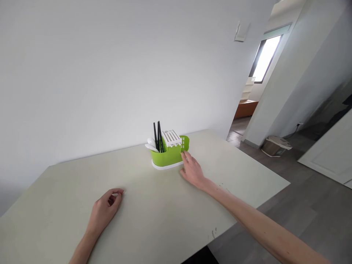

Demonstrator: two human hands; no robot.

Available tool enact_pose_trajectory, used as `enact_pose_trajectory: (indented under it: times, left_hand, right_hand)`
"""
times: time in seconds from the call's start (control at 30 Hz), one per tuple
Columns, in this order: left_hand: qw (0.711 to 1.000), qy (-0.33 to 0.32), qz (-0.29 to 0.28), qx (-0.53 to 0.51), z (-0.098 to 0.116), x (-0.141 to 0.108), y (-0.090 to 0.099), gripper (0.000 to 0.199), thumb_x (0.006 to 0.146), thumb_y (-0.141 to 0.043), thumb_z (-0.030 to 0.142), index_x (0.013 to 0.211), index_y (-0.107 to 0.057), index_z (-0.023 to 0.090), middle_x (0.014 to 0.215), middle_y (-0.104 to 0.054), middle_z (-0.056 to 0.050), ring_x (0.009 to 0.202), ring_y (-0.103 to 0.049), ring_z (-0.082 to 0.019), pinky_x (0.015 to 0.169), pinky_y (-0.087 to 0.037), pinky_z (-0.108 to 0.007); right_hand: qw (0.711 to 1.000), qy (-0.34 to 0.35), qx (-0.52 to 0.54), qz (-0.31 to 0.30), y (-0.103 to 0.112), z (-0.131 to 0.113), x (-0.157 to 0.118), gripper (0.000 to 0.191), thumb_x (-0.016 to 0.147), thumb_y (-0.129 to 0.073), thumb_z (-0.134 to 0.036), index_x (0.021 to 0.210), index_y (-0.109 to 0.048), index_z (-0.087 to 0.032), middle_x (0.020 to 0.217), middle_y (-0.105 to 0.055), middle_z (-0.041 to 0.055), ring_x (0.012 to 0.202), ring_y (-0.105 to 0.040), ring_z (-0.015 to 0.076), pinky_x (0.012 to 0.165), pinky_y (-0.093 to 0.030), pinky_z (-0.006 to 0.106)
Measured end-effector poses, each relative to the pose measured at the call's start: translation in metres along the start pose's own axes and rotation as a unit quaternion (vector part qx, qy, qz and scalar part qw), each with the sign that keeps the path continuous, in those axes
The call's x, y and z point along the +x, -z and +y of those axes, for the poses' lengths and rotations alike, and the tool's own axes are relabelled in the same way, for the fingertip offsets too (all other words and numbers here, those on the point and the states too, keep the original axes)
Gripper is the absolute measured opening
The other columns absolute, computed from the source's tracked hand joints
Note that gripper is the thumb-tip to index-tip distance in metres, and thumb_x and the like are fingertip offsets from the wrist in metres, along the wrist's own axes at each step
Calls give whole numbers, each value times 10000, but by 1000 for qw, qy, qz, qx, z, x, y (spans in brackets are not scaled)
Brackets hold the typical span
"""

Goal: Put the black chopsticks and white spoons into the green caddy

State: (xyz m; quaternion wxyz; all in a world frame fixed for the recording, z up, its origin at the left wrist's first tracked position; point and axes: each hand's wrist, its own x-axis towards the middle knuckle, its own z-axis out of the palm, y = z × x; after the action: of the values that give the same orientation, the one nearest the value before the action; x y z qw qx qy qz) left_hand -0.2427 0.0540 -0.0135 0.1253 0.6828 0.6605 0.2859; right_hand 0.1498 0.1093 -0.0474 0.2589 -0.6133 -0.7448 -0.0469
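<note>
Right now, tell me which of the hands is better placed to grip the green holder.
The right hand, I'd judge: it is close beside the green holder and spread open, while the left hand is clearly farther away and curled.

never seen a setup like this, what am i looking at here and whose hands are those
There's no machine here: one person works bare-handed, and the single picture comes from a camera on their head, looking forward and down. On the pale table stands a green caddy with black chopsticks, white spoons and a slotted white top. The right hand is at the caddy's side; whether it touches is unclear. The left hand is nearer the camera, seemingly holding nothing.
</note>
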Motion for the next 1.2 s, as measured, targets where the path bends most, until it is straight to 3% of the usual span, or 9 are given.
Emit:
enact_pose_trajectory:
  times: [0.3, 0.4, 0.53, 0.63, 0.73, 0.9, 1.03, 1.2]
  left_hand:
    - [1000, 8, 1, -6, -2, 1, 2, 401, 864, -522, 569, 985, -740, 256, 658, -664, 24, 595, -618, -171, 582, -488, -250]
    - [1000, -21, 5, -4, -1, -3, 0, 359, 869, -533, 534, 979, -734, 258, 662, -652, 26, 573, -587, -158, 578, -480, -248]
    - [996, -81, 21, -15, 11, -5, -1, 259, 864, -536, 429, 921, -716, 251, 838, -713, -2, 625, -578, -142, 652, -493, -256]
    - [991, -69, 96, -54, 35, 9, 3, 232, 859, -543, 396, 911, -702, 235, 900, -719, -20, 701, -601, -158, 702, -502, -271]
    - [981, -46, 168, -85, 72, 40, 10, 227, 859, -550, 378, 928, -699, 222, 961, -732, -37, 768, -622, -180, 763, -516, -305]
    - [971, -77, 206, -93, 142, 103, 15, 290, 856, -573, 365, 1057, -680, 185, 1212, -679, -124, 1107, -617, -277, 965, -502, -411]
    - [981, -26, 180, -64, 176, 141, 11, 589, 830, -674, 487, 1271, -546, 118, 1399, -557, -237, 1363, -478, -376, 1140, -398, -522]
    - [992, 82, 58, -81, 187, 172, 8, 898, 802, -708, 607, 1453, -327, 120, 1350, -640, -248, 1257, -623, -393, 1019, -509, -504]
  right_hand:
    - [999, 13, 42, -3, -1, -25, -14, 877, 864, -518, -113, 1681, -202, -152, 1659, -379, 166, 1543, -342, 351, 1226, -396, 525]
    - [998, 19, 56, -7, -2, -34, -17, 906, 865, -526, -107, 1693, -165, -166, 1676, -361, 160, 1562, -314, 355, 1235, -386, 546]
    - [997, 9, 68, -31, 3, -46, -22, 879, 880, -523, -99, 1692, -189, -152, 1704, -316, 153, 1585, -266, 357, 1251, -369, 544]
    - [996, 6, 72, -52, 9, -55, -25, 849, 891, -536, -93, 1682, -230, -130, 1718, -288, 151, 1591, -253, 356, 1270, -346, 524]
    - [995, 15, 80, -57, 13, -62, -29, 866, 893, -558, -91, 1688, -220, -148, 1718, -293, 147, 1587, -262, 361, 1273, -332, 538]
    - [993, 20, 97, -62, 15, -70, -34, 858, 901, -566, -108, 1686, -224, -144, 1734, -257, 144, 1596, -236, 365, 1282, -304, 536]
    - [988, 39, 131, -70, 18, -63, -40, 919, 886, -556, -96, 1704, -147, -183, 1771, -120, 92, 1615, -189, 327, 1267, -344, 491]
    - [986, 43, 159, -28, 13, -30, -66, 987, 897, -493, -68, 1706, 39, -259, 1768, 127, 36, 1637, -78, 270, 1262, -356, 448]
